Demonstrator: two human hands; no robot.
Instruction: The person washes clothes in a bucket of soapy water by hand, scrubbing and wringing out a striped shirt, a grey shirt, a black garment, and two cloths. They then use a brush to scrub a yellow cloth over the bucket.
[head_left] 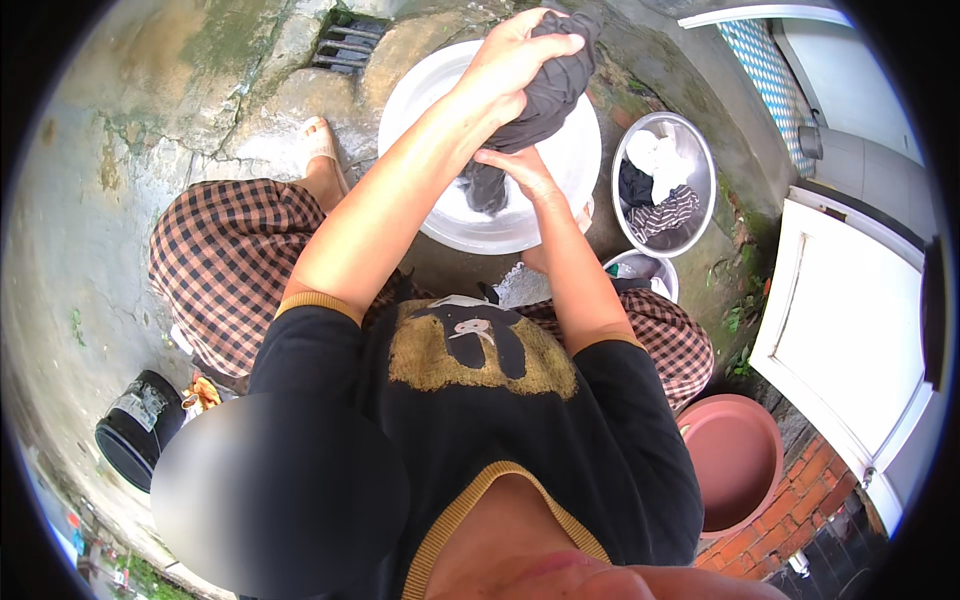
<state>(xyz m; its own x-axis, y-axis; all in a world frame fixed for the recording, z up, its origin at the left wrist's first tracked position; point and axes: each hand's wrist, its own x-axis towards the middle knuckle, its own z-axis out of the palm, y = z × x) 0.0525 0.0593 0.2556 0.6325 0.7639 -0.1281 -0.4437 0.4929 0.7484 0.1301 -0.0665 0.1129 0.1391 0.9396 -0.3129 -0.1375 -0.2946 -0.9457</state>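
While apart, hands [508, 66] closed around dark cloth [548, 103]

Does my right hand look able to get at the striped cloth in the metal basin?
Probably yes: the striped cloth lies mostly uncovered in the open metal basin, though the right hand would likely have to let go of the dark cloth.

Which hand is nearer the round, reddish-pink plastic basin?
Right: the right hand is forward and left of the basin; the left hand is farther forward.

blk bucket [137, 432], low L | drain grate [347, 46], top | wht door [832, 320], R | red bricks [802, 498]
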